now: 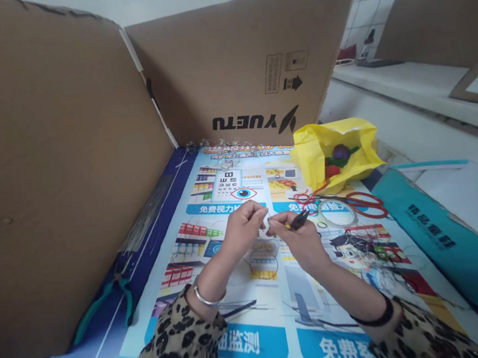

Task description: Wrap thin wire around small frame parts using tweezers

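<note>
Above the printed poster [285,293], your left hand [243,225] and right hand [301,241] nearly met, thumbs pressed to forefingers, anything pinched too fine to tell; your right hand also cradled pliers [299,219], likely freeing fingertips, with red-handled scissors [351,197] beyond.

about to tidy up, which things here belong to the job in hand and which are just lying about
Seem part of the job:
dark-tipped tool, in the right hand
perhaps teal-handled pliers
perhaps red-handled scissors

Seem just lying about:
teal box
yellow bag
small bottle on the ledge
</note>
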Available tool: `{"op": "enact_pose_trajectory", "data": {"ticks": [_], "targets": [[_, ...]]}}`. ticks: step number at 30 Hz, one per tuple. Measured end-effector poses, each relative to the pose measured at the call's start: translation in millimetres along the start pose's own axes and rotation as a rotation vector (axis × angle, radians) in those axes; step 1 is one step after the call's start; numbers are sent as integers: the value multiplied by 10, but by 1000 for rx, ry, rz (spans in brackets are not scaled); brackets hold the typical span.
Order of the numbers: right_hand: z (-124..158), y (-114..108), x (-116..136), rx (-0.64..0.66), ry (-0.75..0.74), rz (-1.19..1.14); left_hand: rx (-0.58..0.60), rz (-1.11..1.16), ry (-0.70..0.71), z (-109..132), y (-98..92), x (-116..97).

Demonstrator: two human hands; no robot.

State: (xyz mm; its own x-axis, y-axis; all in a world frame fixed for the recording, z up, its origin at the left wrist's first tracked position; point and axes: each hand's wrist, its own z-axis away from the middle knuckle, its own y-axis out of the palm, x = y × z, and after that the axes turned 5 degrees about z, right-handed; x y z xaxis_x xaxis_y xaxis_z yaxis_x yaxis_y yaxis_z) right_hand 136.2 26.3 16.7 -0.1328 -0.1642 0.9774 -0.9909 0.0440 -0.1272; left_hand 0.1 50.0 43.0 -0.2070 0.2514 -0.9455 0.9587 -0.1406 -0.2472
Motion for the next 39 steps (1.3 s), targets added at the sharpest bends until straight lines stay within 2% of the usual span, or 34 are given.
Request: {"op": "enact_pose_trajectory", "data": {"ticks": [6,9,12,17,22,25,30,39], "targets": [[36,7,44,-6,-11,63,-48,-76,77,38,36,-24],[50,13,66,10,9,9,-15,5,37,18,11,-25],[64,16,56,21,75,-163,20,149,3,-28,-66,-35],[118,15,79,211,289,-496,-10,312,78,-76,-201,-102],[215,27,218,357,467,-469,-12,418,36,-69,-245,-195],[260,22,275,406,482,-497,-32,414,28,-58,-248,-241],[307,-13,275,658,460,-587,-12,402,48,-40,-217,-240],[333,-34,307,706,414,-616,63,531,-17,-18,-143,-208]]}}
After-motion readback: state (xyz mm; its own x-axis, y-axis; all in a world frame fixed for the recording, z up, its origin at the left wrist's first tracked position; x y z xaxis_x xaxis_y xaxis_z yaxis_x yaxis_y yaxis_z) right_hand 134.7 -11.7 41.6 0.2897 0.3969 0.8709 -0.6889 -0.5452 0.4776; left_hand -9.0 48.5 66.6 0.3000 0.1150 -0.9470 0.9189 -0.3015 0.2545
